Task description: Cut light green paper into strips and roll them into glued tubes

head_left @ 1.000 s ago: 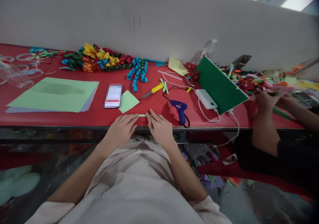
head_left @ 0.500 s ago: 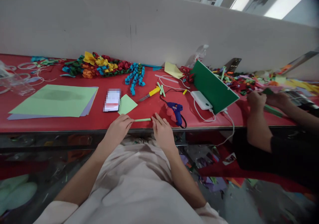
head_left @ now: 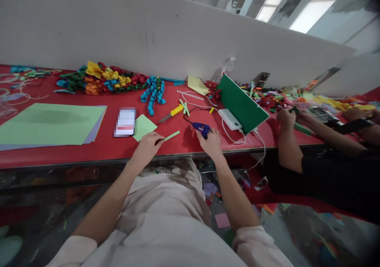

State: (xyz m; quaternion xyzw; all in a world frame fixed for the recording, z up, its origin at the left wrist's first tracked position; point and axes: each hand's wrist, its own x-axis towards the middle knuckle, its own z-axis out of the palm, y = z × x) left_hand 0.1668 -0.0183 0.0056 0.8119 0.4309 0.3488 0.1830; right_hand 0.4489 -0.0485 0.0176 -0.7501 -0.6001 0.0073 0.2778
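Between its pinched fingers my left hand [head_left: 148, 143] holds one end of a narrow light green paper strip [head_left: 172, 135], whose other end points right. My right hand [head_left: 211, 141] has its fingers around the handle of a blue glue gun [head_left: 202, 129], which lies at the table's front part with its nozzle to the left. Just behind the left hand is a small green paper square [head_left: 145, 127], beside a phone [head_left: 125, 122]. A yellow craft knife [head_left: 172, 113] and a few short green strips [head_left: 184, 108] lie farther back.
Large green sheets [head_left: 53, 124] cover the left of the red table [head_left: 118, 154]. Colourful paper flowers [head_left: 109, 79] line the back. A green board [head_left: 242, 105] stands behind a white power bank [head_left: 230, 119]. At right, another person's hands [head_left: 286, 118] work near paper scraps.
My right hand has left the strip, moved right and closed on the glue gun. My left hand has lifted the strip's end, so the strip now slants. The view has shifted to the right.
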